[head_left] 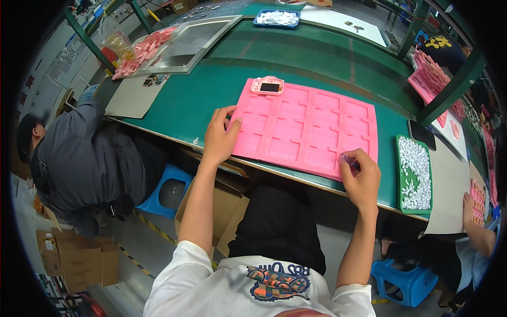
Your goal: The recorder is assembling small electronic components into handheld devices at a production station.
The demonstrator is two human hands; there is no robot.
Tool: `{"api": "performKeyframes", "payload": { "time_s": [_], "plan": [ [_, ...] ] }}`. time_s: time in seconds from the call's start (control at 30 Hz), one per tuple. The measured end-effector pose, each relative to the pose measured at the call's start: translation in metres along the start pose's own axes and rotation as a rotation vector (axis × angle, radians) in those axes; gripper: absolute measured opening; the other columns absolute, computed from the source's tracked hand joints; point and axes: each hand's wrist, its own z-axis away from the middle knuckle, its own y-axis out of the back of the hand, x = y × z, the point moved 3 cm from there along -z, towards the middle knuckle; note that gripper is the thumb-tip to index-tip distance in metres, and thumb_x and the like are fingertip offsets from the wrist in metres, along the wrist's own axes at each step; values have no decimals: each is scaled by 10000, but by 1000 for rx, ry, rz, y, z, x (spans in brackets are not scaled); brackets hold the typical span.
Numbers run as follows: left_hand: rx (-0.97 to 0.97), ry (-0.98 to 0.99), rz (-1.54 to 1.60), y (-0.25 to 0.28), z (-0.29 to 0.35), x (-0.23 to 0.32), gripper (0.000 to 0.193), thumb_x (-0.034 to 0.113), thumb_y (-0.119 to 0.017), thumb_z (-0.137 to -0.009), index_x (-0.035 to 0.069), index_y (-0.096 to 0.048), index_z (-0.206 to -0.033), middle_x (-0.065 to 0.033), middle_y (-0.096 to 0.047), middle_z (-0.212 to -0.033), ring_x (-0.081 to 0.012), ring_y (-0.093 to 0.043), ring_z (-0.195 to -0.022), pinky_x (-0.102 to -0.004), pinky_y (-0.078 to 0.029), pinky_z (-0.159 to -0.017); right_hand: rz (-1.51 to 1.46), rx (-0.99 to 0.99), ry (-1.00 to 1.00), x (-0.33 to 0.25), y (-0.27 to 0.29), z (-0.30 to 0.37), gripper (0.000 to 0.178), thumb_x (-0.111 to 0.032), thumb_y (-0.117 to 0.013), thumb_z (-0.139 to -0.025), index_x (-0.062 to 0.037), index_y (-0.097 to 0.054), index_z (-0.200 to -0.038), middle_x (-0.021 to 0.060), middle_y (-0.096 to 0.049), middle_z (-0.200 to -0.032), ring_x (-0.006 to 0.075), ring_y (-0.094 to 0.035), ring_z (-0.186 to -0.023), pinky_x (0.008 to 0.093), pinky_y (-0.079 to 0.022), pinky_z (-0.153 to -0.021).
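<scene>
A pink foam tray [296,129] with rows of shallow recesses lies on the green bench in front of me. My left hand [221,134] grips its left edge, thumb on top and fingers curled along the side. At the tray's lower right corner, my right hand [362,178] pinches a small purple object [350,159]; the fingers hide much of it, so its kind is unclear. One pink handheld game console [268,86] with a dark screen sits in the far left corner of the tray. The other recesses hold nothing.
A green tray [428,203] of small white parts and a black phone [421,134] are to the right. Pink pieces [150,48], a framed panel [185,47] and a blue tray [277,25] lie farther back. People sit on both sides; a green post [449,92] stands right.
</scene>
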Motion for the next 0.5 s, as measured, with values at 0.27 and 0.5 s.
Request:
{"api": "performKeyframes", "payload": {
  "time_s": [0.27,0.5],
  "plan": [
    [4,2,3,2,2,-2,365,111,-597,-947,0,-633,-1293,-117,-619,-1154,-183,-543,-798,-303,-490,-756,17,8,-29,5,-1,2,149,-51,-653,-788,-33,-718,-921,71,-716,-773,244,-592,-625,328,-482,-621],
    [-27,-13,11,-2,-2,-10,395,85,-603,-928,27,-634,-1318,-125,-629,-1220,-203,-581,-912,-310,-503,-831,83,22,-24,7,0,1,177,-85,-656,-772,-53,-725,-932,102,-722,-779,310,-637,-632,383,-500,-607]
  ]
}}
